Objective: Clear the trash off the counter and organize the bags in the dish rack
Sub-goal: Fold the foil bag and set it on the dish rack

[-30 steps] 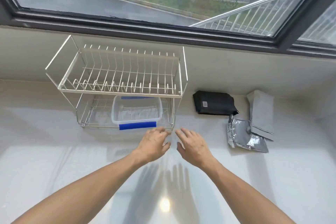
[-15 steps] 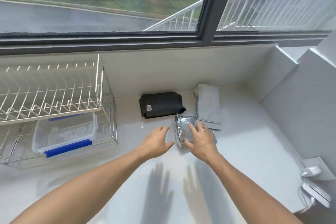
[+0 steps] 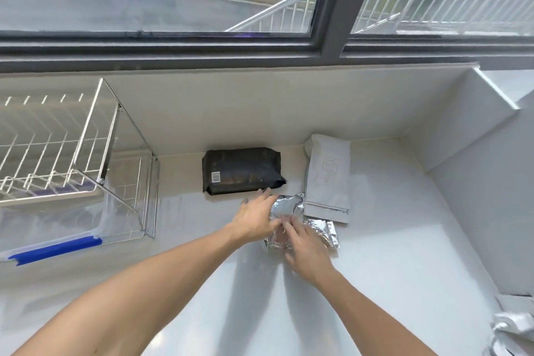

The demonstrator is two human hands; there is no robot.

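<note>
A crumpled silver foil bag (image 3: pixel 290 206) lies on the white counter (image 3: pixel 390 254). My left hand (image 3: pixel 255 220) holds its left edge between thumb and fingers. My right hand (image 3: pixel 306 250) covers its near part, fingertips curled onto the foil. A black bag (image 3: pixel 241 170) lies flat against the back wall, just beyond my left fingertips. A grey paper bag (image 3: pixel 328 179) lies to the right, its near end overlapping the foil bag. The wire dish rack (image 3: pixel 86 153) stands at the left, with its upper tier bare.
A clear plastic container with a blue-edged lid (image 3: pixel 55 248) sits in the rack's lower tier. The counter ends at a white wall on the right. A white device with a cable (image 3: pixel 511 326) sits at the bottom right corner. A window runs along the back.
The view has swung right, away from the rack. Both hands moved from the counter in front of the rack onto the foil bag, and its left edge is now raised.
</note>
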